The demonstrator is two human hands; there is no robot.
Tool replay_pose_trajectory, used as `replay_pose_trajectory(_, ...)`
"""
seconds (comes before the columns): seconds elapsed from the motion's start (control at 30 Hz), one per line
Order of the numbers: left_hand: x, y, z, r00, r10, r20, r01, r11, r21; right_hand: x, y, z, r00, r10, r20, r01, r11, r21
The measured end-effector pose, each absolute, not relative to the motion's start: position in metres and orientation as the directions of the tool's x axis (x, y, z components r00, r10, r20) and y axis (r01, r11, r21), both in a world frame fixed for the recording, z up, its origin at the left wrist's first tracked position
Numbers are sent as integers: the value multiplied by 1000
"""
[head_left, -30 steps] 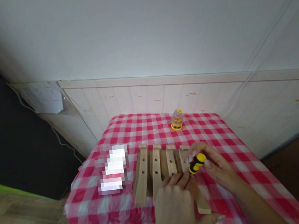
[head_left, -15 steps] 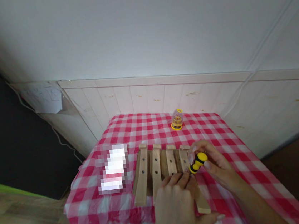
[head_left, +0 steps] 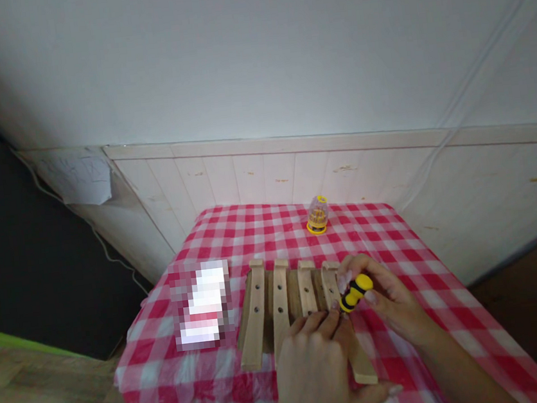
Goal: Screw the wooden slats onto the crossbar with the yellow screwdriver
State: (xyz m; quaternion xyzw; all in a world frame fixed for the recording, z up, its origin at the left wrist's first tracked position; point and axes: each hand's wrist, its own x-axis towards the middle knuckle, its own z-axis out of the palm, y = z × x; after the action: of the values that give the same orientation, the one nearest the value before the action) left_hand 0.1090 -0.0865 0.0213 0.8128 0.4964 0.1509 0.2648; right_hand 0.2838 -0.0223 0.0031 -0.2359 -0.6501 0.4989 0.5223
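Observation:
A wooden slatted rack [head_left: 275, 307] lies flat on a red-and-white checked tablecloth [head_left: 272, 233]. My left hand [head_left: 316, 367] rests palm down on the rack's near right part, fingers together and pressing on the slats. My right hand [head_left: 386, 298] is closed round a short yellow-and-black screwdriver [head_left: 354, 292], whose tip points down at the rightmost slat beside my left fingertips. The slats carry dark screw holes.
A small yellow-based clear bit holder [head_left: 317, 215] stands near the table's far edge. A blurred white-and-red packet [head_left: 204, 304] lies left of the rack. A white panelled wall runs behind the table. Wooden floor shows at left and a dark area at right.
My right hand has turned the screwdriver slightly, its handle shifting a little to the right. My left hand and the rack have stayed in place.

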Motion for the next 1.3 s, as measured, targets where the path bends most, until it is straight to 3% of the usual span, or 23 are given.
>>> replay_pose_trajectory(0.47,108,-86,16,491,871,13,709,-408,575,278,-27,10,-366,834,412,-308,309,-900)
replay_pose_trajectory(0.57,109,-85,16,487,873,8,721,-407,560,277,-28,9,-332,826,456,-308,361,-880)
replay_pose_trajectory(0.8,110,-85,14,484,875,19,723,-412,554,279,-27,6,-260,791,553,-172,526,-833)
replay_pose_trajectory(1.03,110,-85,16,478,878,11,718,-398,570,289,-25,9,-293,799,526,-27,543,-840)
replay_pose_trajectory(1.3,110,-83,17,492,870,-23,721,-393,571,289,-23,11,-289,779,557,-5,581,-814)
